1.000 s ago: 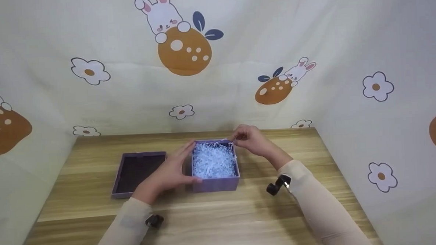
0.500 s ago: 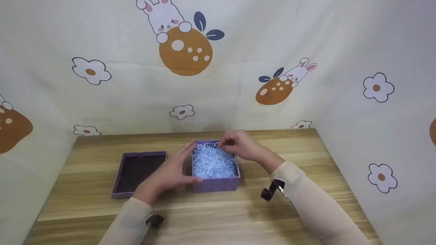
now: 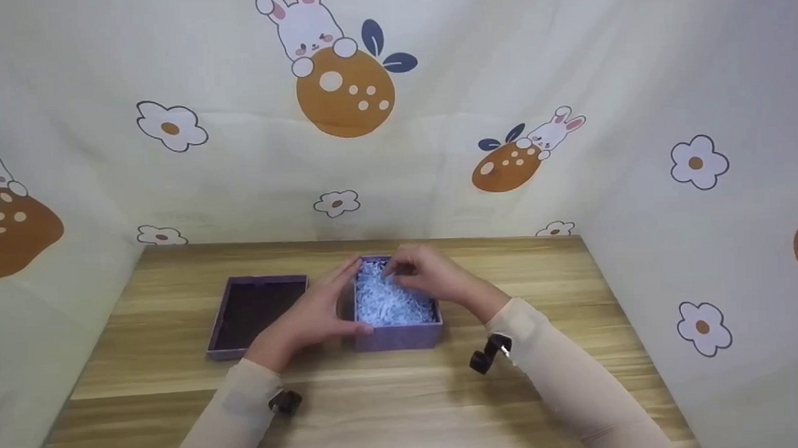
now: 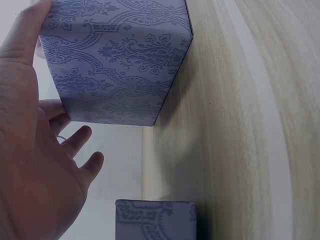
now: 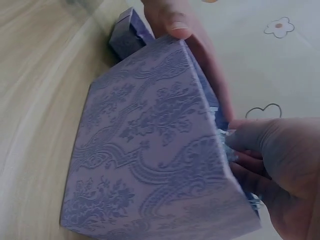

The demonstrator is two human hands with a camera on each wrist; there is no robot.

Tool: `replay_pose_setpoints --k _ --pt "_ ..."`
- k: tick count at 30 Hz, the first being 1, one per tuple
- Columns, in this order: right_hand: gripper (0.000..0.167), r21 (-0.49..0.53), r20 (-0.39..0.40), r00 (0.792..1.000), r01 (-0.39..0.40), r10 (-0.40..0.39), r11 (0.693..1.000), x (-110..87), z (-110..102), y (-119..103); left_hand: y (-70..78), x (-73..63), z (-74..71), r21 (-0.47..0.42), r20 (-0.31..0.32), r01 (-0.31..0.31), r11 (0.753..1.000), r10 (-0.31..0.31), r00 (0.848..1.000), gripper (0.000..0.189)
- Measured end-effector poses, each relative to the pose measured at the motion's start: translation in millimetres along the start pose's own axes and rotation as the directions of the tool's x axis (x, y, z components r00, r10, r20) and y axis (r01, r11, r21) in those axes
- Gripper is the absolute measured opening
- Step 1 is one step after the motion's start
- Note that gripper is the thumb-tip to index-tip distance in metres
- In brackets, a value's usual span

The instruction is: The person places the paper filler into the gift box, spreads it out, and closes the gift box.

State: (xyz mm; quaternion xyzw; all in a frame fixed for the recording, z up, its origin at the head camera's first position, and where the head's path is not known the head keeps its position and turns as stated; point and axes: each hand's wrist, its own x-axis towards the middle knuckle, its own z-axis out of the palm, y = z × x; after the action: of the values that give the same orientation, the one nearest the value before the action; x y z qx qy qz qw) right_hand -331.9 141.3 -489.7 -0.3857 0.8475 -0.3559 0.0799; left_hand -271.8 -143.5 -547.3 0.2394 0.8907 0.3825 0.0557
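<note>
A purple patterned gift box (image 3: 398,338) stands uncovered on the table, filled with pale blue shredded paper (image 3: 390,308). My left hand (image 3: 309,317) holds the box by its left side, the thumb at the near corner and the forefinger at the far one. In the left wrist view its other fingers (image 4: 76,141) stick out loosely past the box. My right hand (image 3: 431,274) is over the far part of the opening, thumb and fingertips pinching at the shreds. The right wrist view shows those fingertips partly hidden behind the rim.
To the left lies the box's lid (image 3: 258,311), inside up and dark, partly behind my left hand. The wooden table (image 3: 393,399) reaches back to a pale printed cloth (image 3: 248,170), which also stands on both sides.
My right hand has moved left from the box's far right corner to above the shredded paper near the middle of the far side. My left hand and the box keep their places.
</note>
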Motion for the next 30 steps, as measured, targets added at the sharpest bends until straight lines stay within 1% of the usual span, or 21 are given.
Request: replay_pose_setpoints --k 3,7,9,12,15,19,23,26,30 --pt "0.020 0.032 -0.061 0.998 0.005 -0.003 0.999 -9.4 -15 2 0.4 0.8 -0.5 0.004 -0.002 0.000 1.000 0.000 1.000 0.135" --pt "0.021 0.070 -0.133 0.991 0.006 0.004 0.998 -25.8 -34 10 0.3 0.9 -0.6 0.020 0.001 -0.006 1.000 0.006 1.000 0.135" --pt "0.024 0.087 -0.153 0.988 0.001 0.013 0.996 -35.4 -39 16 0.3 0.5 -0.2 0.024 0.002 -0.011 1.000 0.011 1.000 0.135" --pt "0.028 0.097 -0.174 0.984 -0.018 0.034 0.995 -50.0 -41 23 -0.2 0.3 0.6 0.022 0.004 -0.012 1.000 0.012 1.000 0.134" --pt "0.030 0.096 -0.159 0.986 -0.027 0.042 0.995 -61.5 -36 26 -0.7 0.9 1.4 0.018 -0.002 -0.029 0.999 0.029 1.000 0.132" --pt "0.029 0.103 -0.119 0.992 -0.022 0.034 0.994 -68.6 -26 28 -0.4 0.8 1.2 0.009 -0.005 -0.035 0.999 0.035 0.999 0.131" --pt "0.024 0.107 -0.091 0.994 -0.049 0.059 0.993 -68.3 -18 26 0.9 0.1 0.6 0.003 0.007 -0.010 1.000 0.010 1.000 0.133" --pt "0.021 0.083 -0.086 0.992 -0.085 0.092 0.993 -65.8 -16 23 1.6 -0.2 0.4 0.003 0.015 0.004 1.000 -0.004 1.000 0.134" --pt "0.015 0.049 -0.083 0.989 -0.115 0.119 0.992 -62.3 -15 18 1.8 -0.6 0.4 -0.005 0.012 0.002 1.000 -0.002 1.000 0.135"
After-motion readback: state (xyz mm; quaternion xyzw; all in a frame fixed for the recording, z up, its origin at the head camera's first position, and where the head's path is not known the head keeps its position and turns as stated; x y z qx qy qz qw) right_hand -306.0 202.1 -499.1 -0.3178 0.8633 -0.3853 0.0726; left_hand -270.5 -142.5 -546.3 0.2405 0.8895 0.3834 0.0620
